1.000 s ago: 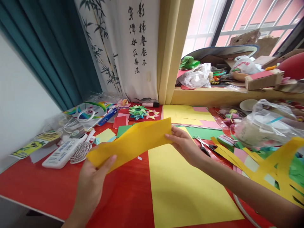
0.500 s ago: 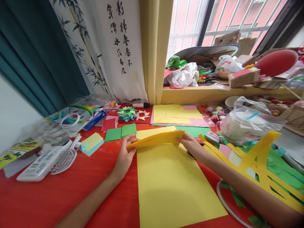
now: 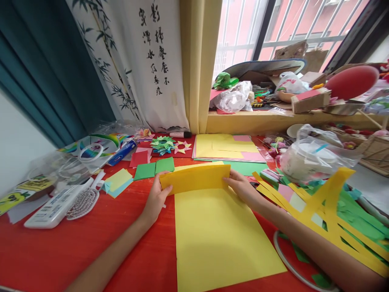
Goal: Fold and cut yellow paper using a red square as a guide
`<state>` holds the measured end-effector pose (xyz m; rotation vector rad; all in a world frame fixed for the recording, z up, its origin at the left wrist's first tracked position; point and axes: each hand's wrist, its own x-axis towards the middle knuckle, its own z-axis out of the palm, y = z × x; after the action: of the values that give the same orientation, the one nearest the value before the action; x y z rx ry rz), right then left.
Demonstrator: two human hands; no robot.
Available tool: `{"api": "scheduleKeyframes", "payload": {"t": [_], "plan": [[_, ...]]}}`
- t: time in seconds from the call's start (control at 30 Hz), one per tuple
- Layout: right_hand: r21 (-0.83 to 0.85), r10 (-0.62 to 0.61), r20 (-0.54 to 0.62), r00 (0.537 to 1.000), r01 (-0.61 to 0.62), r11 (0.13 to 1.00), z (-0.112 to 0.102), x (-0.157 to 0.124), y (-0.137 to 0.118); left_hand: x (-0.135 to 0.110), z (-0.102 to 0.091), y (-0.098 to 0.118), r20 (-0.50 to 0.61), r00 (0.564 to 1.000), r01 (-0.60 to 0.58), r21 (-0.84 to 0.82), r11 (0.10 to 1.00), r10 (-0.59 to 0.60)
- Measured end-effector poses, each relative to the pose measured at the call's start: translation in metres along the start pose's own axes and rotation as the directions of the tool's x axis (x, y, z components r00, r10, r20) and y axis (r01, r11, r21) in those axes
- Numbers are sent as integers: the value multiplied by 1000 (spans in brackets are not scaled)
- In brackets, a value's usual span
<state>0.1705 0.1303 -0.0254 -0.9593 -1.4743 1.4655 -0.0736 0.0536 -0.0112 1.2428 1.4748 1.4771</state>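
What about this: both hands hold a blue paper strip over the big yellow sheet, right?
No. The head view shows the paper strip is orange-yellow, not blue. The left hand and right hand do hold its ends over the big yellow sheet.

A red tabletop (image 3: 60,251) carried two green paper squares (image 3: 154,168) beside a red square (image 3: 139,159), with folded paper stars (image 3: 164,144) and a marker (image 3: 180,134) behind them near the calligraphy scroll (image 3: 152,52). A stack of yellow and pink sheets (image 3: 226,147) lay below the windowsill (image 3: 258,117). At the left sat a tape roll (image 3: 90,153) and a beaded brush (image 3: 82,204); at the right, a crumpled plastic bag (image 3: 316,156) above cut yellow strips (image 3: 328,207).
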Motion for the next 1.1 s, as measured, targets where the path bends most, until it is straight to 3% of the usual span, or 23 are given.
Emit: {"api": "scheduleKeyframes", "payload": {"t": [0.23,0.37,0.53,0.7,0.97,1.1], "plan": [[-65,-68,28,997,69,995,2,-3,-1,5,-2,-5,62,998,17,-142,990,-9],[-184,-66,14,998,67,981,1,-3,2,5,-2,-5,67,996,71,-86,994,-65],[-318,-132,7,991,128,939,1,-4,7,4,-2,-4,-9,992,127,14,992,-127],[-406,-205,2,979,188,894,2,-5,9,2,-4,-3,-68,993,102,59,993,-98],[-431,-183,8,983,169,887,2,-5,8,9,-15,1,57,989,130,74,989,-134],[-508,-132,157,979,194,839,-1,-6,-9,10,-26,11,71,992,109,-48,993,-105]]}}
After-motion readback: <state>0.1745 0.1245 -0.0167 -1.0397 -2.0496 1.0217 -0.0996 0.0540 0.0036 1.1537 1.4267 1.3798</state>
